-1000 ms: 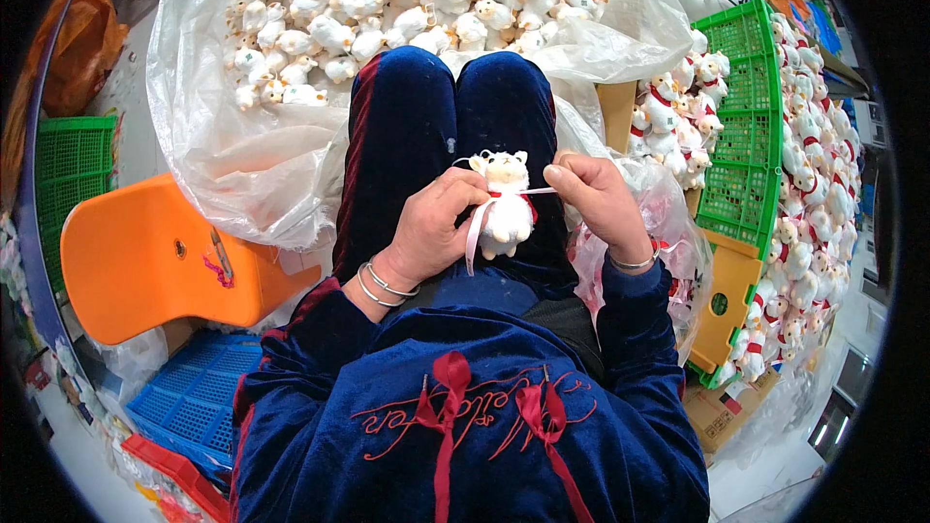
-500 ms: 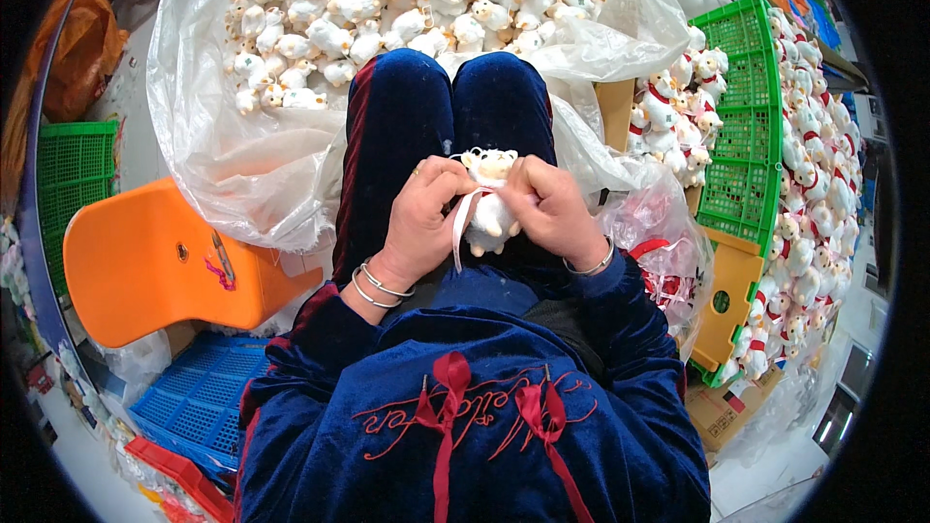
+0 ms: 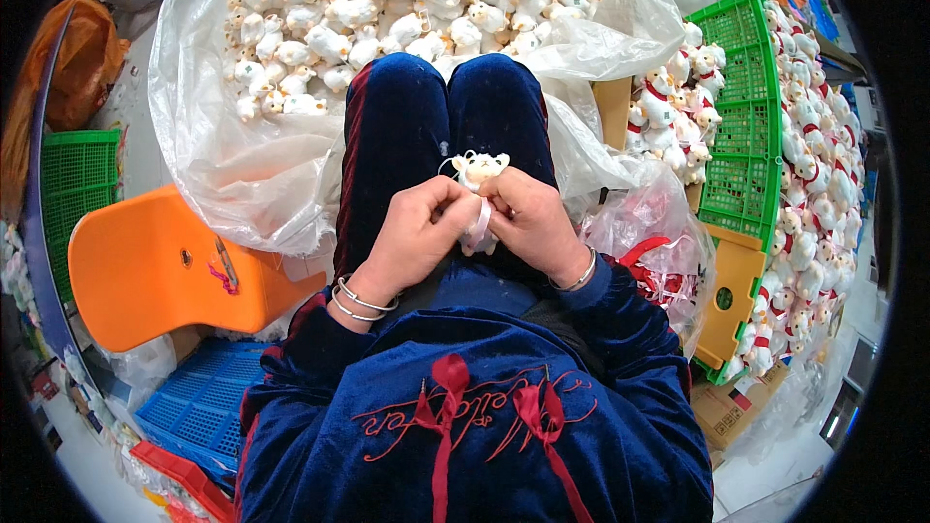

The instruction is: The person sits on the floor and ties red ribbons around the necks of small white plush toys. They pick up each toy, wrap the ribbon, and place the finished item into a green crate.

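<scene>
A small white plush animal toy [image 3: 481, 169] is between my hands over my lap, its head up and its body mostly covered by my fingers. A pale pink ribbon [image 3: 481, 223] hangs from the toy's neck down its front. My left hand [image 3: 415, 230] is closed, thumb and forefinger pinching the ribbon at the neck. From the other side my right hand [image 3: 535, 221] is also closed, its fingers pinching the ribbon close to the left fingertips. Whether a knot lies between the fingertips is hidden.
Ahead of my knees a big clear plastic bag [image 3: 228, 169] holds many white plush toys. An orange chair [image 3: 145, 276] with a small tool on it stands left. At right are a bag of red ribbons [image 3: 668, 266], a green crate [image 3: 741, 116] and piled toys with red neckwear [image 3: 809, 165].
Both hands have closed in together at the toy's neck and now cover more of its body. The ribbon end, earlier hanging to the left, now hangs in front of the toy.
</scene>
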Action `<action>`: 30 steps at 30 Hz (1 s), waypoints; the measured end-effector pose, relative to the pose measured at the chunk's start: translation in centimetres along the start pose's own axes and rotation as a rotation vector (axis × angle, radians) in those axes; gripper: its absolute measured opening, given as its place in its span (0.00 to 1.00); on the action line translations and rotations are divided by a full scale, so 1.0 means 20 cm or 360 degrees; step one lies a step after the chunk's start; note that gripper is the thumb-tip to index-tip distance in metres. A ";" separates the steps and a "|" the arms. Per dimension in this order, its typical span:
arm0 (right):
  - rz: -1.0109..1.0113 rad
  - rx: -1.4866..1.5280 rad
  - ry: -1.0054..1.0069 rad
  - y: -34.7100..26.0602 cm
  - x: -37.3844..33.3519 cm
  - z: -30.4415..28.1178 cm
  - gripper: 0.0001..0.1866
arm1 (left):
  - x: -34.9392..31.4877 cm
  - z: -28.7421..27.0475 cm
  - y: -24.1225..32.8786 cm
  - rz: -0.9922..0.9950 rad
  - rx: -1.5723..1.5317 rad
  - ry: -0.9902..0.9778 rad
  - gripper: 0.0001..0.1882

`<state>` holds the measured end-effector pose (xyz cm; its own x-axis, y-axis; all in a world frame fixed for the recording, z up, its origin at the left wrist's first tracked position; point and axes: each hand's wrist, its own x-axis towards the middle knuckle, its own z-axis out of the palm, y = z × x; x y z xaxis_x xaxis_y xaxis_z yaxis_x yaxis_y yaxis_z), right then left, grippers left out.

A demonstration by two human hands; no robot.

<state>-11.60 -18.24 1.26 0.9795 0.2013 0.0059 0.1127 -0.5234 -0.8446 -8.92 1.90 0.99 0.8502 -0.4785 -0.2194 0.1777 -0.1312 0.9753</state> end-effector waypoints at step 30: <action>0.0345 0.0649 0.0110 0.09 -0.09 -0.05 0.06 | 0.03 0.13 -0.04 0.0265 0.0237 0.0113 0.05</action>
<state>-12.99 -20.33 0.33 0.9836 0.0605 -0.1701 -0.1572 -0.1762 -0.9717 -9.79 -0.58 0.09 0.8954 -0.4426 -0.0480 -0.0387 -0.1848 0.9820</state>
